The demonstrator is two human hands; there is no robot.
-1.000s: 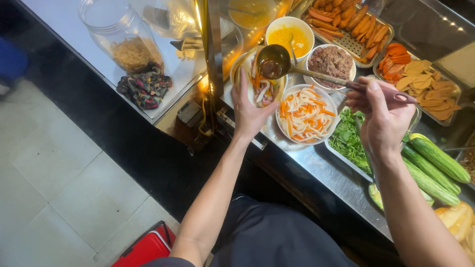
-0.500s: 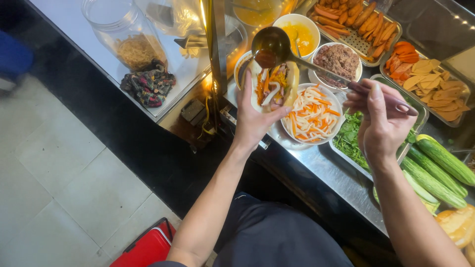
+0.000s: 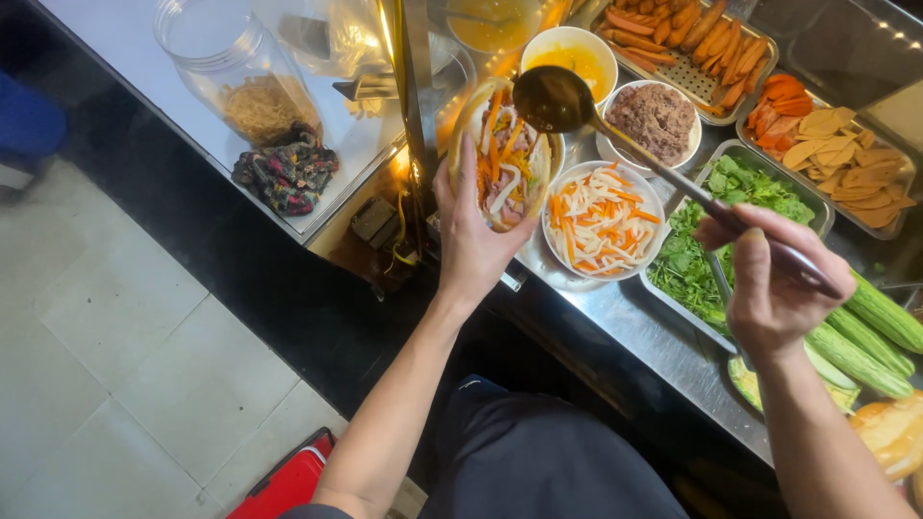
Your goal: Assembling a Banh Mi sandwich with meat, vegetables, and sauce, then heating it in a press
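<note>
My left hand (image 3: 473, 235) holds a split bread roll (image 3: 500, 154) open, filled with shredded carrot, white strips and meat. My right hand (image 3: 769, 284) grips the long dark handle of a metal ladle (image 3: 556, 99). The ladle's bowl hovers just above the top right edge of the roll. Right behind the ladle stands a white bowl of yellow sauce (image 3: 577, 56).
On the steel counter (image 3: 615, 322) sit a bowl of pickled carrot and white strips (image 3: 601, 219), a bowl of minced meat (image 3: 656, 120), a tray of green herbs (image 3: 716, 226), cucumbers (image 3: 860, 341), sausages (image 3: 687, 34) and sliced meats (image 3: 832, 144). A glass jar (image 3: 236, 82) stands left.
The ladle has lifted from inside the roll and swung back toward the yellow sauce bowl. My left hand has tilted the roll up and open.
</note>
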